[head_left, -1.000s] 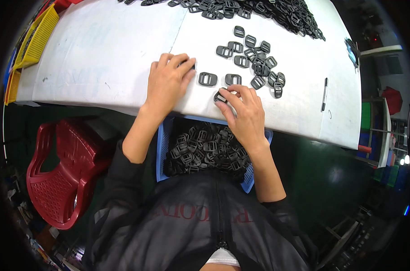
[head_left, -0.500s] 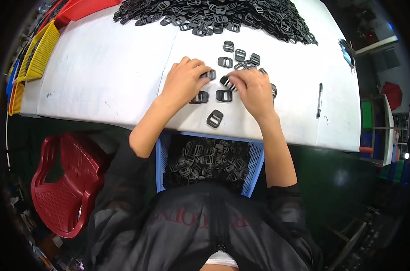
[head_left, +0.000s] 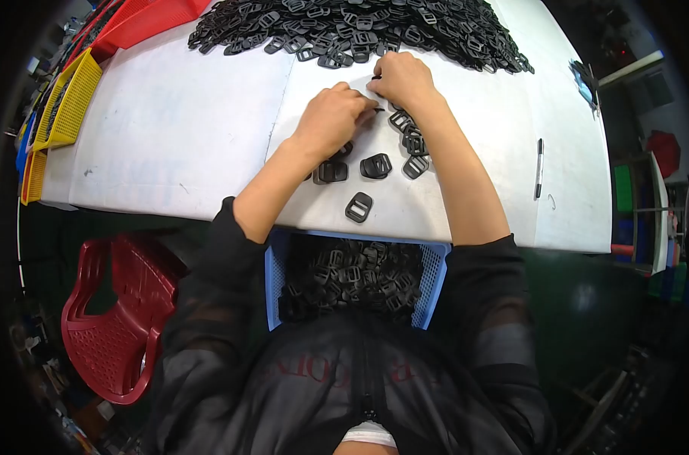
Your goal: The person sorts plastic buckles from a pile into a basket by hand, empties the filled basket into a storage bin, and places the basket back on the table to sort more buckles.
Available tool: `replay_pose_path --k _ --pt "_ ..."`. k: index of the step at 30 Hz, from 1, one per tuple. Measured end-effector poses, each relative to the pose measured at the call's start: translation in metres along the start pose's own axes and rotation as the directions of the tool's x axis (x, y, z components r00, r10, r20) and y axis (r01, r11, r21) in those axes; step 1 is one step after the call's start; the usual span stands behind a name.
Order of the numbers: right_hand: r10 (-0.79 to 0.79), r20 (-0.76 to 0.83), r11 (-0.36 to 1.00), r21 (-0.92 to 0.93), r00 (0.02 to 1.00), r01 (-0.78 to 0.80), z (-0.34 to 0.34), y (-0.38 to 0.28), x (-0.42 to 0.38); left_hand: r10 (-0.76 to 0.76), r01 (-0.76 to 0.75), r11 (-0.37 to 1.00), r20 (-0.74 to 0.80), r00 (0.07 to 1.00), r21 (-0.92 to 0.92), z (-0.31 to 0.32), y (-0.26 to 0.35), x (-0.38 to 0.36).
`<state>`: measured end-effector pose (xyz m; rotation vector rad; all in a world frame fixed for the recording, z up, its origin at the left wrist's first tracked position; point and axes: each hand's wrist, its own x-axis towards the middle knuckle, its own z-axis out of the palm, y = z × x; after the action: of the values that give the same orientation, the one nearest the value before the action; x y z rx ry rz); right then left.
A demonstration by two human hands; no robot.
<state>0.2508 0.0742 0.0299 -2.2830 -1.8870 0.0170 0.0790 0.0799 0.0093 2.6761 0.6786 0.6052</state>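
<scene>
Over the white table, my right hand [head_left: 406, 79] reaches to the front of the large heap of black plastic buckles [head_left: 359, 26]. Its fingers are pinched together on a buckle [head_left: 375, 77], of which only a dark edge shows. Just nearer and to the left, my left hand [head_left: 332, 115] is closed, with a buckle [head_left: 378, 110] seen edge-on at its fingertips. Below the left hand lie a few buckles [head_left: 331, 172], partly covered. Two overlapping buckles [head_left: 375, 166] rest in the middle, a single buckle [head_left: 359, 207] nearer me, and several more [head_left: 414, 142] beside my right forearm.
A blue basket [head_left: 435, 277] full of buckles sits below the table edge at my lap. Yellow [head_left: 73, 102] and red [head_left: 147, 23] baskets stand at the left. A pen [head_left: 539, 168] lies on the right side. A dark red plastic chair [head_left: 120, 318] is at lower left.
My right hand has moved away from me towards the heap, and my left hand slightly up and right. A second buckle now overlaps the middle one. The buckles at right have shifted nearer me.
</scene>
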Motion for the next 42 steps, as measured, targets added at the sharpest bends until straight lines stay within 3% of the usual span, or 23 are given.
replay_pose_path --k 2,4,5,7,9,10,11,12,15,17,20,23,24,25,27,30,33,37,39,40,42 --pt "0.01 -0.033 1.0 -0.026 0.999 -0.011 -0.003 -0.001 0.001 -0.185 0.181 0.979 -0.039 0.982 -0.099 -0.009 -0.002 -0.009" --pt "-0.014 0.002 0.968 0.251 1.0 0.013 -0.005 0.0 -0.001 -0.345 0.34 0.932 -0.023 0.938 -0.126 -0.018 -0.007 -0.016" --pt "-0.029 0.015 0.924 0.382 0.999 0.021 -0.005 0.001 -0.003 -0.256 0.25 0.966 -0.122 0.959 -0.066 -0.016 -0.007 -0.019" --pt "-0.02 -0.045 0.897 0.441 0.999 0.037 -0.004 0.011 -0.003 -0.045 0.074 0.994 -0.298 0.953 0.085 -0.018 -0.001 -0.026" --pt "-0.009 -0.102 0.868 0.493 0.995 0.058 -0.003 0.028 -0.005 0.048 -0.075 0.991 -0.223 0.974 -0.112 -0.016 0.018 -0.037" --pt "-0.024 -0.145 0.859 0.503 0.989 0.095 -0.006 0.038 -0.009 0.151 -0.17 0.979 -0.161 0.975 -0.116 -0.015 0.028 -0.043" --pt "-0.027 -0.092 0.864 0.499 0.995 0.07 -0.009 0.044 -0.013 0.255 -0.266 0.956 -0.099 0.962 -0.126 -0.015 0.036 -0.049" --pt "-0.028 -0.04 0.869 0.493 0.999 0.044 -0.013 0.047 -0.021 0.248 -0.251 0.965 -0.049 0.967 -0.069 -0.012 0.041 -0.054" --pt "-0.01 0.038 0.94 0.342 0.999 -0.004 -0.012 0.046 -0.042 0.134 -0.131 0.987 -0.03 0.99 0.09 -0.005 0.027 -0.051" --pt "0.018 0.079 0.976 0.213 0.997 -0.034 -0.014 0.038 -0.047 0.084 -0.078 0.993 -0.074 0.994 0.087 -0.005 0.018 -0.048" --pt "-0.091 -0.022 0.951 0.295 0.996 0.094 0.0 0.03 -0.04 0.053 -0.04 0.996 -0.17 0.984 0.08 -0.006 0.019 -0.041" --pt "-0.046 -0.165 0.898 0.426 0.985 0.113 0.003 0.049 -0.032 0.025 -0.02 0.999 -0.249 0.968 0.025 -0.009 0.024 -0.036" --pt "-0.044 -0.155 0.904 0.415 0.987 0.105 0.002 0.06 -0.033 0.02 -0.014 1.0 -0.256 0.966 0.027 -0.008 0.021 -0.035" --pt "-0.051 -0.042 0.913 0.404 0.998 0.064 -0.007 0.068 -0.039 0.016 -0.008 1.0 -0.263 0.965 0.029 -0.007 0.016 -0.034" --pt "0.112 0.029 0.943 0.312 0.993 -0.116 -0.012 0.088 -0.057 -0.016 0.026 0.999 -0.267 0.963 0.034 -0.008 0.011 -0.024" --pt "0.159 -0.082 0.945 0.301 0.984 -0.127 -0.013 0.096 -0.072 -0.133 0.149 0.987 -0.234 0.963 0.054 -0.011 0.012 -0.01" --pt "0.098 -0.173 0.942 0.334 0.98 -0.035 -0.008 0.08 -0.07 -0.169 0.188 0.979 -0.213 0.962 0.074 -0.005 0.003 0.002" --pt "-0.076 -0.249 0.953 0.268 0.966 0.144 0.004 0.035 -0.058 -0.198 0.208 0.978 -0.248 0.948 0.014 -0.006 0.007 0.007" --pt "-0.082 -0.156 0.959 0.258 0.984 0.121 0.004 0.023 -0.055 -0.219 0.221 0.975 -0.244 0.945 -0.021 -0.012 0.014 0.003" --pt "-0.087 -0.111 0.962 0.25 0.99 0.112 0.001 0.019 -0.054 -0.273 0.251 0.96 -0.233 0.933 -0.122 -0.015 0.018 0.0" --pt "0.078 -0.042 0.828 0.56 0.996 -0.041 -0.01 0.015 -0.059 -0.382 0.308 0.895 -0.198 0.903 -0.322 -0.022 0.025 -0.009"
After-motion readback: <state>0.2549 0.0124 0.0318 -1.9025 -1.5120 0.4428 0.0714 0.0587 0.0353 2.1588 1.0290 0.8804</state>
